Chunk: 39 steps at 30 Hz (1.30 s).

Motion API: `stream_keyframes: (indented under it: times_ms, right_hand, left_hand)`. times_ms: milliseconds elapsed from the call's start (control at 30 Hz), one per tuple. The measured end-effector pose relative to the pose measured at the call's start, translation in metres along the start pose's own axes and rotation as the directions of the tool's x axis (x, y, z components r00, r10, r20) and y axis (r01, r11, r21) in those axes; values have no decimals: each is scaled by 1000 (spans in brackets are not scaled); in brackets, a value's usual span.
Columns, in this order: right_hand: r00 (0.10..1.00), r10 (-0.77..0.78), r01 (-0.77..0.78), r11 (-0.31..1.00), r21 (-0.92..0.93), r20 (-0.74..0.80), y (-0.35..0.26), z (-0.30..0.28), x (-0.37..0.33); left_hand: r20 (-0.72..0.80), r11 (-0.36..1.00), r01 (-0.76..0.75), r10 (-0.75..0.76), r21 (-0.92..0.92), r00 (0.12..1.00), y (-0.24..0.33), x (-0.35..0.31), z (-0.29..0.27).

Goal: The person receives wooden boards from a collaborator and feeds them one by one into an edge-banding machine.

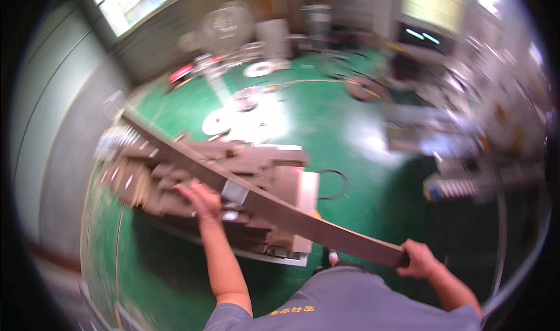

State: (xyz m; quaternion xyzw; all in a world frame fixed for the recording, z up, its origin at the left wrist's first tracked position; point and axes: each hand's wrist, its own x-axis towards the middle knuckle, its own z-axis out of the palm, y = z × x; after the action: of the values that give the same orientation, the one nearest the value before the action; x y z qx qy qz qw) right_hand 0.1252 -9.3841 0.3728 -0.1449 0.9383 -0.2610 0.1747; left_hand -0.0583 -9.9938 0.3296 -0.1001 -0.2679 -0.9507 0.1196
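A long brown board (274, 210) slants across the view from upper left to lower right, with a pale label (235, 192) on its side. My right hand (419, 260) is wrapped round its near right end. My left hand (202, 199) is by the board's near side, around the middle, fingers spread and blurred; whether it touches the board I cannot tell. Below lies a stack of similar brown pieces (286, 179) on a low base with a white edge (307, 190).
Green floor (326, 118) surrounds the stack. White discs (217, 122) and a coil (364, 89) lie farther off. A grey wall (64, 121) rises at left. Blurred equipment with metal parts (466, 185) stands at right. A thin black loop (344, 185) lies beside the stack.
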Motion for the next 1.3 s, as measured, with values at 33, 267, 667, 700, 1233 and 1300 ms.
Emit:
stream_keyframes:
  times_ms: [33,267,667,700,1233,1300]
  right_hand:
    - [999,33,-33,999,-40,-10,3,-9,-33]
    - [798,283,-387,918,-92,-532,5,-13,-175]
    - [229,863,-864,393,314,-450,199,66,-473]
    - [216,905,-883,341,322,-366,214,73,-488]
    - [579,583,-616,771,163,-569,383,-130,-197]
    - [628,422,-521,852,49,-654,414,-176,-104]
  left_hand:
    - [-411,976,18,75,217,908,-27,8,102]
    - [-65,836,465,-502,-291,862,-298,-56,183]
    - [269,541,767,-726,-345,633,-614,-8,365]
    - [311,518,785,-726,-340,614,-653,-17,366]
    - [-125,372,600,-771,708,625,-895,-125,399]
    - [-119,437,599,-734,671,669,-909,-121,401]
